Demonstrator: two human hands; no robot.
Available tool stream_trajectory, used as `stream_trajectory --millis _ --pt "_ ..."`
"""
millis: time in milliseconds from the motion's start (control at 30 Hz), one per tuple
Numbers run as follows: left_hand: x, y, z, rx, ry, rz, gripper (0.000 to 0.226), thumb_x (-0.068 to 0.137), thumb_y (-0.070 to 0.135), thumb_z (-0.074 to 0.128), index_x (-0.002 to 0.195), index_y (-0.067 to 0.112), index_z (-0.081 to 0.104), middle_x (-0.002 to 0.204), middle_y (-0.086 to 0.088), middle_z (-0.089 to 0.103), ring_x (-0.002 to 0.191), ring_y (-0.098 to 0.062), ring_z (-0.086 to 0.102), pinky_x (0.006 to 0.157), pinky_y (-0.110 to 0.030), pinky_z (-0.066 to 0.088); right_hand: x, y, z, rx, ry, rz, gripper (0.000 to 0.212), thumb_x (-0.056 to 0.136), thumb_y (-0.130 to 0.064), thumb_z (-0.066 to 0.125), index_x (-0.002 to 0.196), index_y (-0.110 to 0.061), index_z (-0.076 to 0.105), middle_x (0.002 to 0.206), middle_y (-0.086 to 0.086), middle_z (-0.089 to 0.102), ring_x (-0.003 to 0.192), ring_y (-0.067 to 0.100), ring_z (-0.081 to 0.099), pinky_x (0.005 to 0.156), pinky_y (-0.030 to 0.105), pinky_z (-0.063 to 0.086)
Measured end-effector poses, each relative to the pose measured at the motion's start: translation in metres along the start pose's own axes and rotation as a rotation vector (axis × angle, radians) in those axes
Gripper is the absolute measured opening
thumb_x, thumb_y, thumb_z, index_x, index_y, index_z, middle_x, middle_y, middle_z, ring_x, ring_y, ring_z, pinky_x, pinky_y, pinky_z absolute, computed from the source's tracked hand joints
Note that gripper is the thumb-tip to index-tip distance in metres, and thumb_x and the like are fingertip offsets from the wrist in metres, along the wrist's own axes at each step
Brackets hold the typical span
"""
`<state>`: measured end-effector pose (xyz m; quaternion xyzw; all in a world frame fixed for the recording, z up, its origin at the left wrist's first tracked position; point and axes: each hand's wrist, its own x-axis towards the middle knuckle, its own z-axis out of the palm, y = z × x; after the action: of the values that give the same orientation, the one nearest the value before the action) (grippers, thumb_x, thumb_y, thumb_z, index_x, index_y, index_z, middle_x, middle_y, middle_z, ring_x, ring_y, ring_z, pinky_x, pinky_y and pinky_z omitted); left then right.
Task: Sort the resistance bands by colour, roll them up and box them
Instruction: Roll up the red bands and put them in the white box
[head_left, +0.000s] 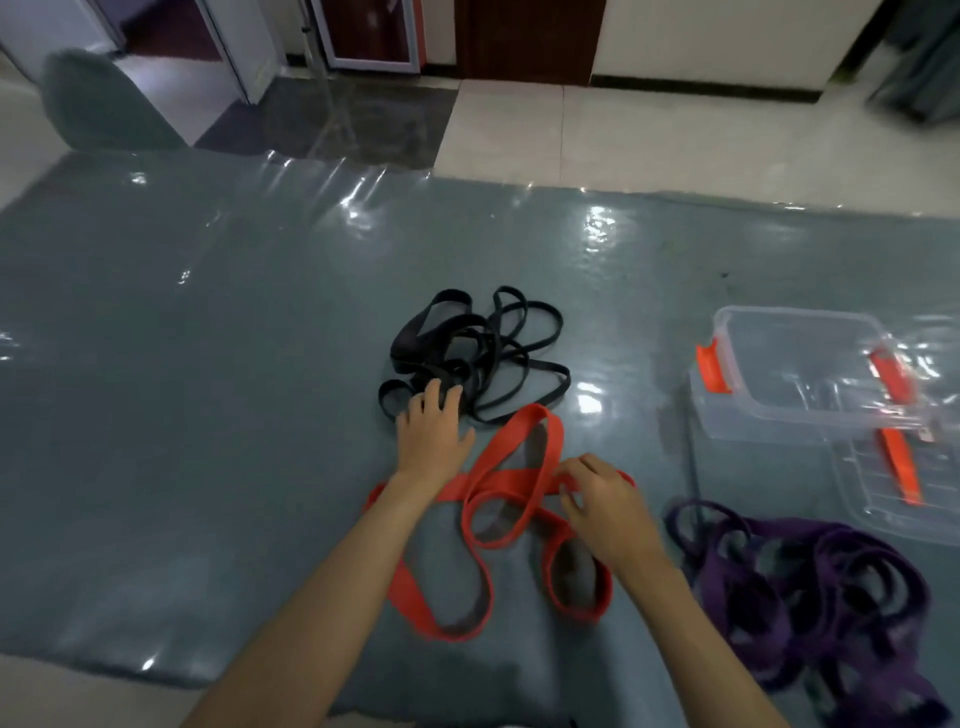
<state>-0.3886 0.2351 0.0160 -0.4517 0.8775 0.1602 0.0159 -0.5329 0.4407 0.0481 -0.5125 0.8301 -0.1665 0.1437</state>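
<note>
Three heaps of bands lie on a grey mat (208, 364). A tangle of black bands (498, 343) sits in the middle, and my left hand (434, 436) rests flat at its near edge with fingers spread on the black loops. Below it, red bands (511, 467) lie looped, and my right hand (605, 499) pinches a red band at its right side. Purple bands (810, 582) are piled at the lower right. A clear plastic box (789, 374) with orange clasps stands at the right, apart from both hands.
A clear lid (904, 483) with an orange clasp lies in front of the box. Pale floor tiles (675, 140) stretch beyond the mat's far edge, with a door frame and dark panel behind. The mat's near edge runs at the lower left.
</note>
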Motion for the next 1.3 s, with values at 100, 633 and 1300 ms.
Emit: stream_trajectory --millis 100,633,1300 --pt "0.045 0.002 0.002 0.066 -0.072 -0.002 0.076 0.102 0.044 0.064 0.164 0.022 0.026 0.174 -0.014 0.011 0.159 -0.039 0.015 0.124 -0.063 0.023 0.023 -0.004 0.003 0.008 0.021 0.032 0.020 0.090 -0.012 0.066 0.110 -0.013 0.071 0.107 0.006 0.067 0.094 0.033 0.067 0.078 0.042 0.055" --pt "0.175 -0.022 0.039 0.227 -0.087 -0.047 0.079 0.081 0.040 0.086 0.151 0.037 0.049 0.174 -0.020 -0.011 0.158 -0.054 -0.009 0.116 -0.084 0.004 0.130 0.017 0.030 0.088 -0.047 0.125 0.021 0.092 -0.009 0.064 0.112 -0.010 0.071 0.105 0.009 0.066 0.094 0.032 0.066 0.086 0.047 0.054" --pt "0.140 -0.052 0.008 -0.122 0.034 0.134 0.078 0.097 0.031 0.069 0.163 0.041 0.029 0.119 -0.005 0.065 0.106 -0.028 0.063 0.098 -0.049 0.051 0.146 -0.008 0.057 0.234 0.022 0.098 0.027 0.092 -0.005 0.069 0.116 -0.017 0.071 0.114 -0.001 0.066 0.103 0.017 0.062 0.093 0.033 0.052"
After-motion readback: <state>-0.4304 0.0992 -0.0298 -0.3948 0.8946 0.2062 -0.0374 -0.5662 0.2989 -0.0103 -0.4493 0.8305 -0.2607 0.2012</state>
